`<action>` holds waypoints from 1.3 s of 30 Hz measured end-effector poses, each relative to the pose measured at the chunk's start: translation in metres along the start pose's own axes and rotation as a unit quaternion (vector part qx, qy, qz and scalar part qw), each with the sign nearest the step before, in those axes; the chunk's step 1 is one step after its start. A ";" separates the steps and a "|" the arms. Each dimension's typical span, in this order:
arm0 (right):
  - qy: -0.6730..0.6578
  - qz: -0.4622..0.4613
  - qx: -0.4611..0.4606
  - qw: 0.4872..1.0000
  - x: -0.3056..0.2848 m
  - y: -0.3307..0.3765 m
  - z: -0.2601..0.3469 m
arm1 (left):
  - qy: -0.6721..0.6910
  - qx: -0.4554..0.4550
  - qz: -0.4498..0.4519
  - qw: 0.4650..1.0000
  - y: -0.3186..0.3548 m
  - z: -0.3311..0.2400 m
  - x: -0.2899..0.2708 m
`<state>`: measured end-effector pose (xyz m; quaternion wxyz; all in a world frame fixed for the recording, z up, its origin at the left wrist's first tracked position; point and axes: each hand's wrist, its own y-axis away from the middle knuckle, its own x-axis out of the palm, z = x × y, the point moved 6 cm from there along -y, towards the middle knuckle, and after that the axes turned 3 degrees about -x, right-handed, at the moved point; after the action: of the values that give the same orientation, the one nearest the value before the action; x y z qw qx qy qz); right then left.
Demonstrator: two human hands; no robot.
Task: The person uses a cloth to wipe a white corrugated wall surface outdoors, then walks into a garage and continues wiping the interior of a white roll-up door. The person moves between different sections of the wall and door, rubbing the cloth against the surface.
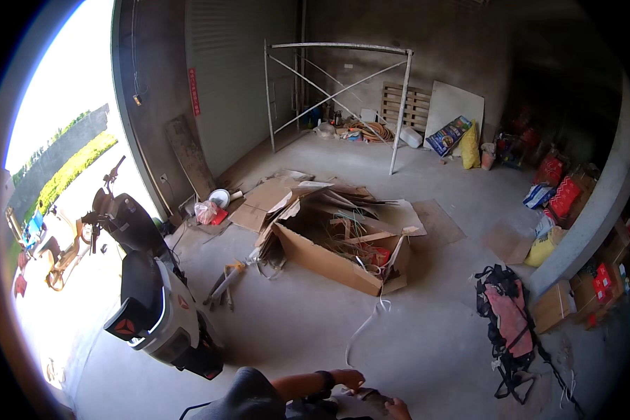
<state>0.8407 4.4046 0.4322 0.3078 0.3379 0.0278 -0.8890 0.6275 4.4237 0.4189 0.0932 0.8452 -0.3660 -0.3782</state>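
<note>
"White strap (352, 340): where?"

"Between five and six o'clock, curving over the floor (434, 336) from the near corner of the carton (322, 262) to beside the left hand (348, 380)."

"Hands?"

"Lower edge. Left wears a black wristband (325, 382); right hand (397, 409) partly cut off. Dark brown item (373, 397) between them. Too small to tell whether either grips or is open."

"Further out?"

"Four o'clock: pink-and-black bundle (509, 315), lying flat. Eight: black-and-white scooter (171, 332), upright. Mid-dial: that carton, open-topped, jumbled scraps inside; flattened cardboard (262, 199) heaped at its ten o'clock."

"Farthest?"

"Twelve: whitish tube frame (339, 47), cross-braced, standing. One-thirty: wooden pallet (416, 105) by the back wall (462, 59), pale board (458, 112) just beside it."
</note>
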 end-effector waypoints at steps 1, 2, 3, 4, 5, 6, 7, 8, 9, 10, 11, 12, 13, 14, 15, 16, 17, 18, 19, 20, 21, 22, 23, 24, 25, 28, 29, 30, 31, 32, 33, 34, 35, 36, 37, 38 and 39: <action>-0.073 -0.013 0.074 0.994 -0.024 -0.015 -0.027 | 0.020 -0.006 -0.007 1.000 -0.025 -0.024 -0.024; -0.128 -0.021 0.117 0.985 -0.047 -0.029 -0.050 | 0.040 -0.016 -0.019 0.999 -0.050 -0.042 -0.043; -0.167 -0.024 0.144 0.975 -0.065 -0.041 -0.070 | 0.032 -0.001 -0.030 0.999 -0.084 -0.048 -0.051; -0.198 -0.022 0.162 0.966 -0.084 -0.055 -0.089 | 0.024 0.014 -0.041 0.999 -0.120 -0.049 -0.057; -0.227 -0.021 0.174 0.958 -0.102 -0.068 -0.110 | 0.016 0.030 -0.052 0.998 -0.156 -0.049 -0.062; -0.253 -0.022 0.190 0.948 -0.124 -0.079 -0.133 | 0.009 0.040 -0.051 0.998 -0.191 -0.055 -0.069; -0.277 -0.021 0.201 0.939 -0.145 -0.089 -0.154 | 0.002 0.050 -0.051 0.997 -0.224 -0.059 -0.077; -0.295 -0.020 0.211 0.932 -0.171 -0.101 -0.173 | -0.006 0.061 -0.053 0.997 -0.257 -0.070 -0.090; -0.313 -0.015 0.220 0.924 -0.194 -0.111 -0.193 | -0.002 0.022 -0.053 0.998 -0.283 -0.077 -0.100; -0.329 -0.009 0.226 0.917 -0.216 -0.126 -0.211 | -0.012 0.004 -0.057 0.998 -0.311 -0.080 -0.107; -0.349 -0.001 0.234 0.907 -0.239 -0.140 -0.224 | -0.023 -0.014 -0.056 0.998 -0.338 -0.078 -0.115; -0.368 0.008 0.246 0.897 -0.261 -0.155 -0.236 | -0.034 -0.034 -0.058 0.997 -0.360 -0.074 -0.123; -0.387 0.019 0.261 0.884 -0.281 -0.168 -0.245 | 0.028 -0.055 -0.030 0.998 -0.382 -0.069 -0.124; -0.403 0.028 0.274 0.873 -0.307 -0.181 -0.253 | 0.040 -0.059 -0.040 0.997 -0.402 -0.084 -0.148; -0.406 0.048 0.271 0.871 -0.332 -0.198 -0.256 | 0.052 -0.066 -0.046 0.995 -0.413 -0.103 -0.173; -0.392 0.071 0.250 0.883 -0.357 -0.217 -0.254 | 0.065 -0.073 -0.052 0.994 -0.428 -0.112 -0.196; -0.324 0.115 0.157 0.926 -0.382 -0.238 -0.251 | 0.086 -0.065 -0.094 0.990 -0.443 -0.108 -0.208; -0.259 0.140 0.059 0.954 -0.402 -0.257 -0.243 | 0.086 -0.093 -0.079 0.989 -0.458 -0.093 -0.212; -0.189 0.177 -0.042 0.965 -0.419 -0.276 -0.239 | 0.090 -0.124 -0.065 0.986 -0.470 -0.075 -0.216; -0.242 0.167 0.057 0.954 -0.415 -0.315 -0.271 | 0.095 -0.152 -0.049 0.983 -0.482 -0.058 -0.218; -0.286 0.096 0.153 0.941 -0.420 -0.373 -0.318 | 0.072 -0.123 -0.042 0.989 -0.525 -0.055 -0.255; -0.335 0.059 0.247 0.907 -0.418 -0.414 -0.353 | 0.071 -0.124 -0.037 0.989 -0.545 -0.042 -0.274; -0.340 0.086 0.260 0.900 -0.420 -0.446 -0.358 | 0.074 -0.133 -0.028 0.988 -0.556 -0.024 -0.287; -0.320 0.102 0.239 0.911 -0.427 -0.479 -0.366 | 0.071 -0.134 -0.016 0.988 -0.571 -0.010 -0.304; -0.301 0.114 0.218 0.921 -0.433 -0.516 -0.374 | 0.089 -0.125 -0.025 0.988 -0.591 0.010 -0.327; -0.214 0.197 0.167 0.942 -0.422 -0.602 -0.329 | 0.079 -0.139 -0.008 0.987 -0.631 0.152 -0.293; -0.218 0.175 0.166 0.946 -0.445 -0.631 -0.343 | 0.182 -0.259 -0.009 0.949 -0.666 0.158 -0.320; -0.166 0.114 0.167 0.965 -0.509 -0.658 -0.375 | 0.128 -0.174 0.014 0.976 -0.719 0.060 -0.432; -0.083 0.084 0.094 0.989 -0.535 -0.687 -0.354 | 0.060 -0.196 -0.070 0.976 -0.719 0.045 -0.477; -0.003 0.054 0.012 0.998 -0.558 -0.713 -0.330 | 0.086 -0.215 -0.065 0.971 -0.725 0.044 -0.502; -0.021 0.039 0.023 0.999 -0.583 -0.737 -0.324 | 0.086 -0.194 -0.036 0.976 -0.737 0.031 -0.538; -0.040 0.026 0.035 0.998 -0.604 -0.757 -0.325 | 0.088 -0.175 -0.006 0.981 -0.748 0.021 -0.566; -0.144 0.009 0.046 0.988 -0.620 -0.785 -0.330 | 0.072 -0.166 -0.016 0.983 -0.768 0.026 -0.588; -0.153 0.009 0.063 0.986 -0.635 -0.804 -0.336 | 0.059 -0.157 -0.026 0.986 -0.789 0.032 -0.608; -0.161 0.012 0.079 0.984 -0.652 -0.819 -0.344 | 0.047 -0.147 -0.037 0.987 -0.811 0.039 -0.628; -0.165 0.015 0.094 0.982 -0.669 -0.839 -0.352 | 0.049 -0.127 -0.045 0.990 -0.836 0.047 -0.650; -0.186 0.009 0.112 0.976 -0.684 -0.861 -0.375 | 0.053 -0.108 -0.054 0.991 -0.863 0.055 -0.673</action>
<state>0.9702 5.5593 0.4295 0.2758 0.1995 -0.1325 -0.9309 0.7614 5.5111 0.3897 0.1830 0.8676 -0.2712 -0.3745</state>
